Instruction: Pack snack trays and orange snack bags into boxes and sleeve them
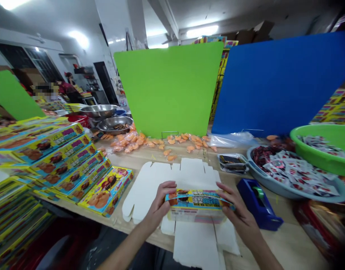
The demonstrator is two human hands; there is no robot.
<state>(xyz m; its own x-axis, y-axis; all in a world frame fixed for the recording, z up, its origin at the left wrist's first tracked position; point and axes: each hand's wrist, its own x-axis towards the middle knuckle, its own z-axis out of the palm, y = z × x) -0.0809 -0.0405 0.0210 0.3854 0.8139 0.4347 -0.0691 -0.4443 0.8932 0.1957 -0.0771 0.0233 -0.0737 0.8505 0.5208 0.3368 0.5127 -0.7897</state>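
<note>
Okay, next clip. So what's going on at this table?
A person holds a printed box with both hands, the left hand at one end and the right hand at the other, above white cardboard spread flat on the table. Similar boxes are stacked on the left. A blue tape dispenser stands beside the right hand, and small orange items lie toward the back.
</note>
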